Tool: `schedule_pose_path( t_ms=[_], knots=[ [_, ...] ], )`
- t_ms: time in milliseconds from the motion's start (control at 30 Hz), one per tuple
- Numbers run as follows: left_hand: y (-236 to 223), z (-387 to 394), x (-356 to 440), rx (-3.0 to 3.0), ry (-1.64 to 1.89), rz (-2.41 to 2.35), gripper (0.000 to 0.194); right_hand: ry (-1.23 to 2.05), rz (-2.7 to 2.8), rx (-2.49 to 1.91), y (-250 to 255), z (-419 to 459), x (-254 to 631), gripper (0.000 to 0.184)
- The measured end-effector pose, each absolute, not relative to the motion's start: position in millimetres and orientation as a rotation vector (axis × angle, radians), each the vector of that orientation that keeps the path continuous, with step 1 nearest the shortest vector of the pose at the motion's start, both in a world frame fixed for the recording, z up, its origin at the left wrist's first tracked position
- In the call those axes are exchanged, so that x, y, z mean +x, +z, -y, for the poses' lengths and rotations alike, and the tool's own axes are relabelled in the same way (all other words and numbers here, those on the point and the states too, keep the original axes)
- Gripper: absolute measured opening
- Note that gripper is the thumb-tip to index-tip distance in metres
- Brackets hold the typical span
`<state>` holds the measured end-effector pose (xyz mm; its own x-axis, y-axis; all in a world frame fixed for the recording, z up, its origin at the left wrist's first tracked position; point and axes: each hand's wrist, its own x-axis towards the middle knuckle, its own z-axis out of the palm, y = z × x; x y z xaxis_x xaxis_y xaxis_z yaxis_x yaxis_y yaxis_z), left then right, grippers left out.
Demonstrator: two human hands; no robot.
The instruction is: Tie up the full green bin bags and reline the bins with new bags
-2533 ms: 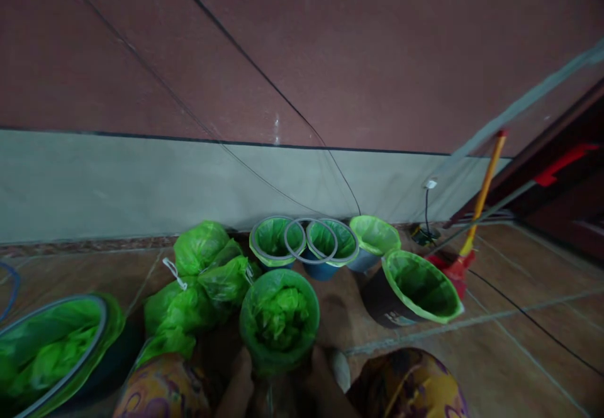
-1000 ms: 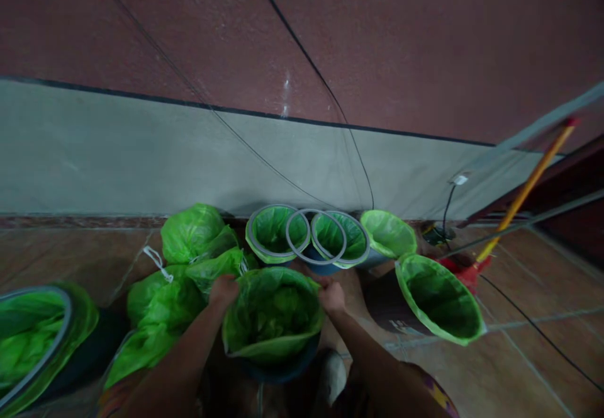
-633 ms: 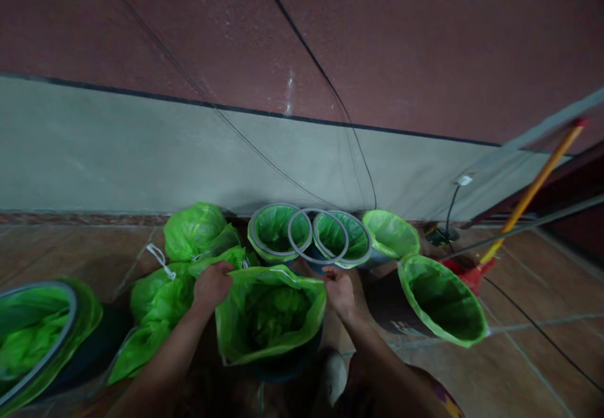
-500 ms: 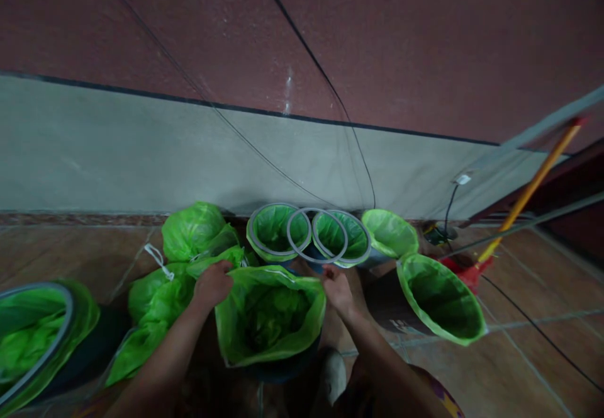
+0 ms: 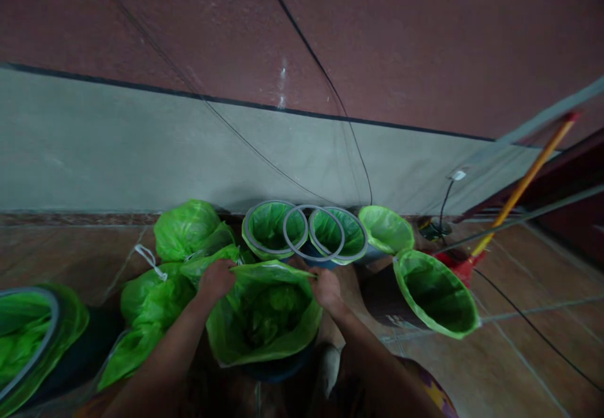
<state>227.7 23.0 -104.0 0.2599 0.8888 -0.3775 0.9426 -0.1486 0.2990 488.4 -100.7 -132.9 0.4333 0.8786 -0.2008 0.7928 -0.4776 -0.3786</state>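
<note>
Both hands have moved from the lower sides of the dark blue round bin [image 5: 287, 367], where they were 2.5 s ago, up to the far edge of its bright green translucent plastic liner [image 5: 257, 347], which now stands pulled up with its mouth wide. That bin is on the brown tiled floor [image 5: 533, 361], directly before the person, and serves as the reference below.

Left hand [image 5: 217, 279]: fingers closed, pinching the liner at the far left of its mouth. Right hand [image 5: 326, 287]: likewise pinching the liner, at the far right. Crumpled green plastic [image 5: 274, 311] lies inside the liner.

Left of the reference bin: knotted green plastic bags [image 5: 186, 229], heaped together, one with a white drawstring loop [image 5: 151, 260]. Farther left, partly out of view: a large dark bin [image 5: 104, 336], green-lined, with a grey ring on its rim.

Beyond the reference bin, near the wall: two blue green-lined bins [image 5: 245, 232] with grey rims; a separate grey ring [image 5: 315, 259] overlaps both in view. To their right: a pale-lined bin [image 5: 370, 253].

Right of the reference bin: a dark brown green-lined bin [image 5: 384, 292]; past it, a slanting yellow-orange handle [image 5: 523, 185] with a red tip.
</note>
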Motion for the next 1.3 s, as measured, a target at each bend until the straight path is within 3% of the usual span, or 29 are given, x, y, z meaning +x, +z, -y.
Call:
schedule_pose_path(
  t_ms=[400, 633, 800, 1067, 1300],
  knots=[
    [-92.7, -6.3, 230.6, 2.195, -0.048, -1.879, 0.041, 0.570, 1.260, -2.464, -121.4, 107.8, 506.7, 0.027],
    [-88.6, 4.1, 252.3, 2.428, 0.008, -1.624, 0.062, 0.563, 1.483, -2.270, -119.4, 102.2, 489.9, 0.050],
    [-93.1, 14.4, 280.2, 2.510, 0.187, -1.322, 0.051, 0.604, 1.591, -2.203, -116.4, 92.8, 477.1, 0.040],
    [-112.6, 21.2, 304.8, 2.575, 0.119, -1.216, 0.028, 0.521, 1.677, -2.297, -119.5, 88.8, 466.4, 0.027],
    [-102.1, 21.2, 310.0, 2.630, 0.192, -1.249, 0.030, 0.494, 1.494, -2.257, -113.3, 89.9, 468.8, 0.018]
  ],
)
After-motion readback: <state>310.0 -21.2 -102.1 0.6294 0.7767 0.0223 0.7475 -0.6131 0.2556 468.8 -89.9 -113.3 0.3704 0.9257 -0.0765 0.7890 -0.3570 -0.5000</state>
